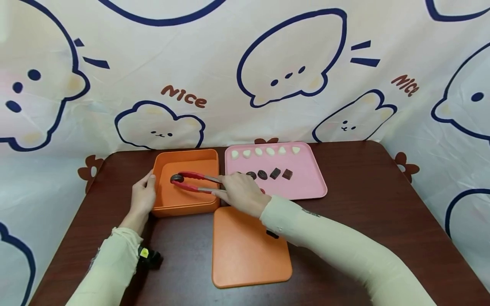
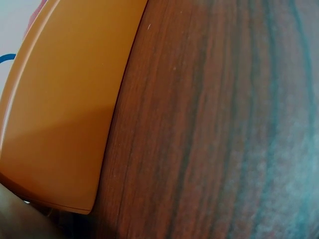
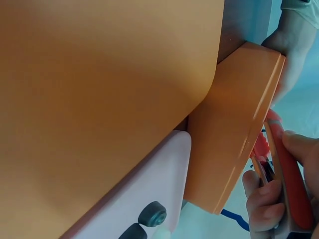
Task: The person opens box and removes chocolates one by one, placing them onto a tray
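Observation:
My right hand (image 1: pixel 245 193) grips a pair of tongs (image 1: pixel 193 175) with red tips and metal arms. Between the tips is a round dark chocolate (image 1: pixel 176 178), held over the inside of an orange box (image 1: pixel 191 163); whether it touches the floor of the box I cannot tell. My left hand (image 1: pixel 143 197) holds the box by its left wall, the thumb at the rim and the other fingers mostly hidden outside. In the right wrist view, fingers curl round the red-sided tongs handle (image 3: pixel 291 174). The left wrist view shows mainly the box's outer wall (image 2: pixel 65 99).
Right of the box lies a pink tray (image 1: pixel 306 187) with a back row of white pieces (image 1: pixel 270 151) and a front row of dark chocolates (image 1: pixel 262 174), partly behind my right hand. A flat orange lid (image 1: pixel 249 255) lies nearer on the dark wooden table (image 1: pixel 356 204). Printed cloth (image 1: pixel 222 55) hangs behind.

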The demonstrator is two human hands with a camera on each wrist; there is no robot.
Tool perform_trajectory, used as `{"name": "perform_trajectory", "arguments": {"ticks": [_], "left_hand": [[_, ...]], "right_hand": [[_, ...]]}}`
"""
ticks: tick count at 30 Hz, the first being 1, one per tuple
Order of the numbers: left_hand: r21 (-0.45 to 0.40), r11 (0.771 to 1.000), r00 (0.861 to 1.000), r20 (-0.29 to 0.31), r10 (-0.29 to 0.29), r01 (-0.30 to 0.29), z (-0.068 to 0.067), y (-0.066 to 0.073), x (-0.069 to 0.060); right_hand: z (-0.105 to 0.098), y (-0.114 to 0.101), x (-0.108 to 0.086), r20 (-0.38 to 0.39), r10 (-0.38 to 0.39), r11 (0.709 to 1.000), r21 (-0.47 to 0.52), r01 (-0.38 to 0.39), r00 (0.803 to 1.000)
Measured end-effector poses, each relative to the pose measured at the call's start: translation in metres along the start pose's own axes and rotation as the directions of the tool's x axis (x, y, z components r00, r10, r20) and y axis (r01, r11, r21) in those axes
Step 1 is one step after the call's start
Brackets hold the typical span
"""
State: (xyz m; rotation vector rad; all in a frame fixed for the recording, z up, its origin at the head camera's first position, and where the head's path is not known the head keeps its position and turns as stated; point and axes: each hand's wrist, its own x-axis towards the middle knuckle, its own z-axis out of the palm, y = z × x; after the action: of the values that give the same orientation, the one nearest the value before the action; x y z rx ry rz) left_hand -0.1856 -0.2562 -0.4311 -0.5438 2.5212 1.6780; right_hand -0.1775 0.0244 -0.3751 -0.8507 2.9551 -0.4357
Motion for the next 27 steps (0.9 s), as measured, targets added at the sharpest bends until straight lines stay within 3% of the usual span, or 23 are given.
{"name": "perform_trajectory", "arguments": {"ticks": [17, 27], "left_hand": [[-0.019, 1.000, 1.000, -0.008, 0.020, -0.020, 0.000, 0.000, -0.002], [-0.025, 0.999, 1.000, -0.001, 0.028, -0.028, 0.000, 0.000, -0.003]], "right_hand": [[-0.002, 0.009, -0.015, -0.044, 0.027, 0.996, 0.090, -0.023, 0.999], [-0.005, 0.015, -0.022, -0.074, 0.031, 0.997, 0.077, -0.026, 0.997]]}}
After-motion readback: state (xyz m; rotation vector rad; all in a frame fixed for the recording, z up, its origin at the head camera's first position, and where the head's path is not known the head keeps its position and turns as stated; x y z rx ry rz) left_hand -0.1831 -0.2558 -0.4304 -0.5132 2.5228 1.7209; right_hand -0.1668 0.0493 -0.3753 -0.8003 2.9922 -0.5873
